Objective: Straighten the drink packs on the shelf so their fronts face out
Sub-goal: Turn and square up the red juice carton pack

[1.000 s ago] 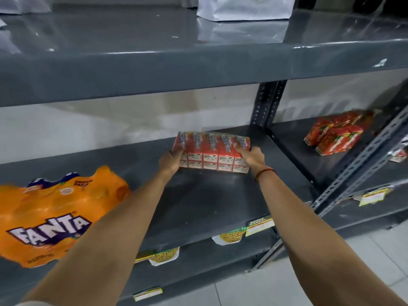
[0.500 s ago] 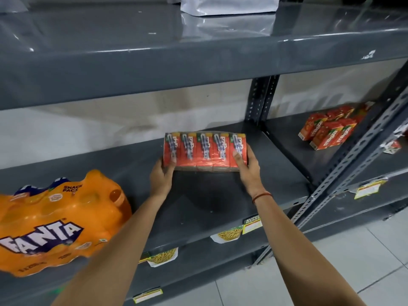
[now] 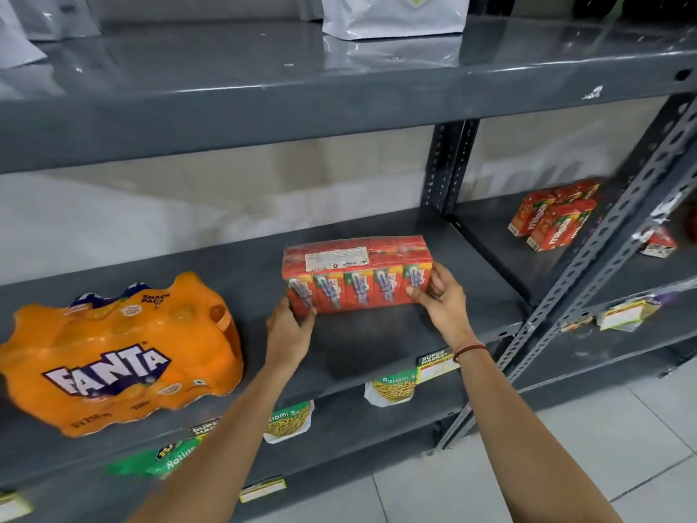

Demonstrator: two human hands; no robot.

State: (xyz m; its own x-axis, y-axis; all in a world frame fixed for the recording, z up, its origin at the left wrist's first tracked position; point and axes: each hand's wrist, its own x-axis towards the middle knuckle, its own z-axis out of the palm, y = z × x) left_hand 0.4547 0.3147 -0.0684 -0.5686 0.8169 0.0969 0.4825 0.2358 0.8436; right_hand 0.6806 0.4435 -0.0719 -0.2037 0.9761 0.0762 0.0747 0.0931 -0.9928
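A shrink-wrapped pack of red juice cartons [image 3: 356, 275] stands on the grey middle shelf [image 3: 377, 345]. The side with the straws faces me and a white label lies on its top. My left hand [image 3: 288, 330] grips the pack's lower left corner. My right hand [image 3: 441, 296] holds its right end, with a red thread on the wrist. At the left of the same shelf lies an orange Fanta multipack [image 3: 117, 356], its logo facing out. Loose red Maaza cartons [image 3: 552, 217] sit on the neighbouring shelf to the right.
A perforated grey upright [image 3: 603, 266] slants between the two shelf bays. The upper shelf [image 3: 339, 96] overhangs the pack, with a white pouch [image 3: 396, 15] on it. Snack packets [image 3: 394, 388] and price tags hang along the lower shelf. Tiled floor lies at bottom right.
The pack has been turned between both hands: its small-print side faced me a second ago, and its straw side faces me now. It has also moved closer to the shelf's front.
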